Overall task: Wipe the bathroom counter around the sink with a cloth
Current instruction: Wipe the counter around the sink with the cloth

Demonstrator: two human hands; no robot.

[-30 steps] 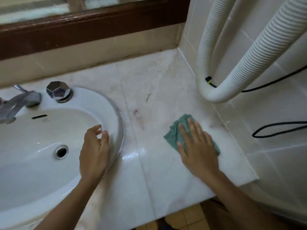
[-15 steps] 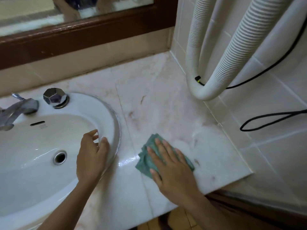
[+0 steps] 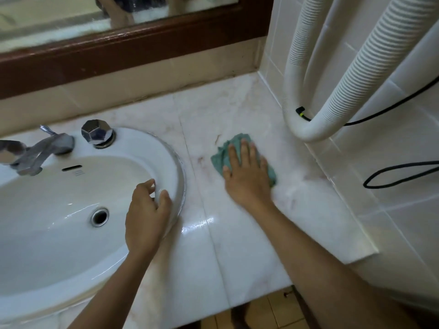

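A crumpled green cloth (image 3: 222,157) lies on the pale marble counter (image 3: 237,233), to the right of the white oval sink (image 3: 59,233). My right hand (image 3: 247,176) presses flat on the cloth, fingers spread and pointing toward the back wall; most of the cloth is hidden under the palm. My left hand (image 3: 147,217) rests on the sink's right rim, fingers curled loosely over the edge and holding nothing. A wet glossy patch shines on the counter between my two hands.
A chrome tap (image 3: 40,150) and a faceted chrome knob (image 3: 96,132) stand at the sink's back. Two white ribbed hoses (image 3: 306,129) hang against the tiled right wall (image 3: 392,210), with black cables (image 3: 399,174) beside them. A brown-framed mirror (image 3: 118,51) runs along the back. The counter's front edge drops to a tiled floor.
My right hand slid the cloth from near the right wall toward the front middle, then away from me toward the back of the counter. My left hand stayed on the sink rim.
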